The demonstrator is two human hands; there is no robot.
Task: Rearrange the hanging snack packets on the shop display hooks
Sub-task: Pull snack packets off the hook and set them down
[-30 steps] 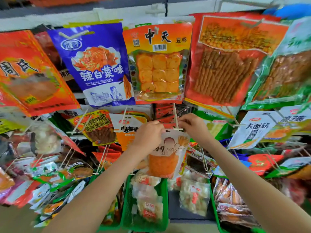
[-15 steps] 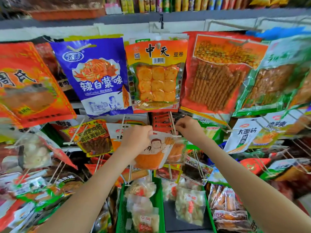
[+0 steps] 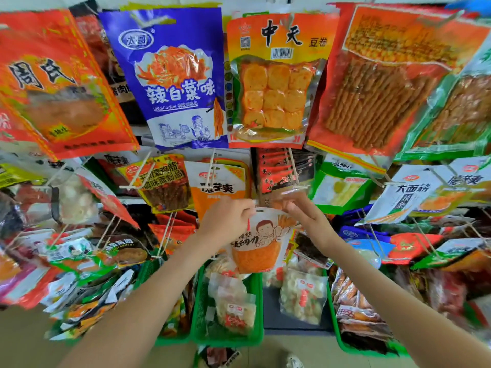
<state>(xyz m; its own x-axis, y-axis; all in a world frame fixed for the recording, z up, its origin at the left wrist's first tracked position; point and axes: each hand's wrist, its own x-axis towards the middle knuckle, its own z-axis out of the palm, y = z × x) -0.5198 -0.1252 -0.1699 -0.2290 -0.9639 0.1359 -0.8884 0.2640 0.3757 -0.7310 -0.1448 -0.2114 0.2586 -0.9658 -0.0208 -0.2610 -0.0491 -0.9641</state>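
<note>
My left grip (image 3: 228, 221) and right grip (image 3: 305, 217) each pinch the packet (image 3: 261, 245) at its top; missing the hook (image 3: 293, 168) could drop it into the basket (image 3: 228, 340), I reckon.

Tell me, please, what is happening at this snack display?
A person is working at the display with bare hands. The left hand pinches the top left corner of a small cartoon-man packet, held up just below a hook of red packets. The right hand is at the packet's top right edge, but blur hides its grip. Whether the packet hangs on the hook cannot be told. Green baskets of clear bags sit underneath.
</note>
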